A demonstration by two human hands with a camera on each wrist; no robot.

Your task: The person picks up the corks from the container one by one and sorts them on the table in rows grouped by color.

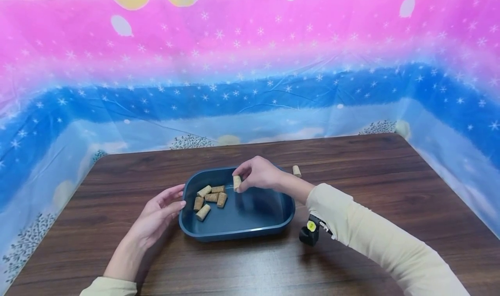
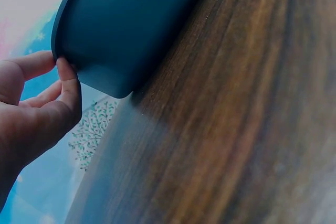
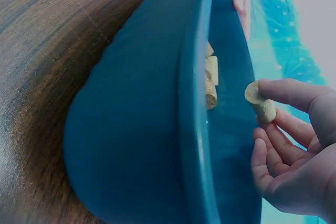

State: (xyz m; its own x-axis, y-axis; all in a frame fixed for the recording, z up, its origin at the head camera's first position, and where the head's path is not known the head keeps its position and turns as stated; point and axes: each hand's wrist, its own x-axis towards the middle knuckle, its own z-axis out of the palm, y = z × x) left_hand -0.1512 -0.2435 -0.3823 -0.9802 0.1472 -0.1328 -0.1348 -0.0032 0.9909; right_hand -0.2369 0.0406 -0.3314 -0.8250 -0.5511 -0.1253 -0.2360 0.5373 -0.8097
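A dark blue tray point(image 1: 250, 234) with rounded corners stands on the table. Several corks point(image 1: 212, 197) lie loose in its left part. My right hand point(image 1: 261, 173) is over the far middle of the tray and pinches a cork point(image 1: 237, 182) between thumb and fingers. The right wrist view shows this cork point(image 3: 265, 109) held above the tray's floor, apart from the others. At the tray's left end, my left hand point(image 1: 158, 213) holds the rim; in the left wrist view its thumb and a finger meet at the tray's edge point(image 2: 62, 30).
Another cork point(image 1: 297, 171) rests on the brown wooden table point(image 1: 375, 174), beyond my right forearm. A black wrist camera point(image 1: 310, 233) hangs under the right sleeve, near the tray's right end. A patterned pink and blue cloth point(image 1: 250, 92) surrounds the table's back and sides.
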